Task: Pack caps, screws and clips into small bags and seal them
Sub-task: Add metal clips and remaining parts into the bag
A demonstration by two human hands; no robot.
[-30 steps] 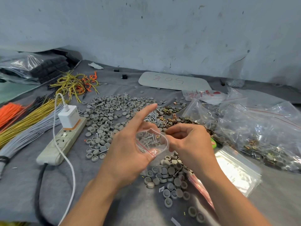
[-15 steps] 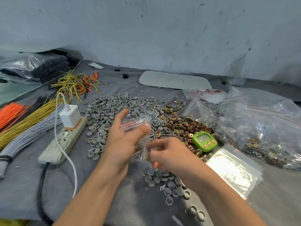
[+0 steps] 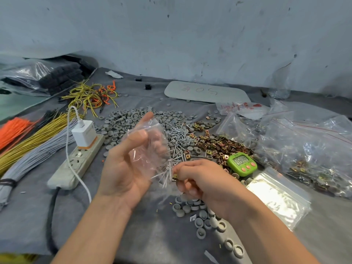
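left hand [image 3: 122,168] grips small bag [image 3: 152,138] | right hand [image 3: 202,180] pinches its lower end | contents blurred

Work surface and surroundings. A grey felt-like cloth [image 3: 28,216] covers the table beneath and around the left hand [image 3: 125,164] and the right hand [image 3: 202,180]. Beyond both hands rises a pale blue-grey wall [image 3: 190,35] — scuffed and flecked with dark marks. Far to the left of the left hand, a strip of green surface [image 3: 11,106] shows past the cloth's edge. Lighting is soft and even.
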